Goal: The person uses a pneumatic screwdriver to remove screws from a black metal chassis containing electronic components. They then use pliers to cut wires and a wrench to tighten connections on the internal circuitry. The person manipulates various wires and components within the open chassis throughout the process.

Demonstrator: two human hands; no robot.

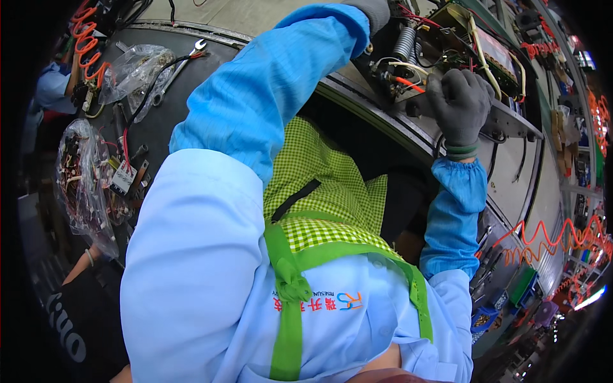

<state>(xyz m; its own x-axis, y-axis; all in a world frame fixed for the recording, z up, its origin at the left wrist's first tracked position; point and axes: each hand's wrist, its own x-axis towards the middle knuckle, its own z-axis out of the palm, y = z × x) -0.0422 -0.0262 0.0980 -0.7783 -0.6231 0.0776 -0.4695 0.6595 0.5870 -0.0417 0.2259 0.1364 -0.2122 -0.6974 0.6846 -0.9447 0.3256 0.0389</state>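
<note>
An open electrical machine (447, 48) lies on the workbench at the upper right, with bundled wires, a metal spring (406, 43) and a board along its far side. My right hand (461, 105), in a grey glove, is closed around the edge of a grey metal plate (511, 123) on the machine's near side. At the top edge, my left hand (372, 11), also gloved, reaches the machine's left side. Its fingers are cut off by the frame, so their grip is hidden. An orange-tipped cable (408, 84) lies among wires between the hands.
To the left, a combination wrench (182, 69), clear plastic bags (137, 70) and a bagged wire harness (83, 172) lie on the dark bench. Orange coiled air hoses (86, 41) hang at both sides. Another person's blue sleeve (54, 89) shows at far left. Parts bins (523, 287) stand at right.
</note>
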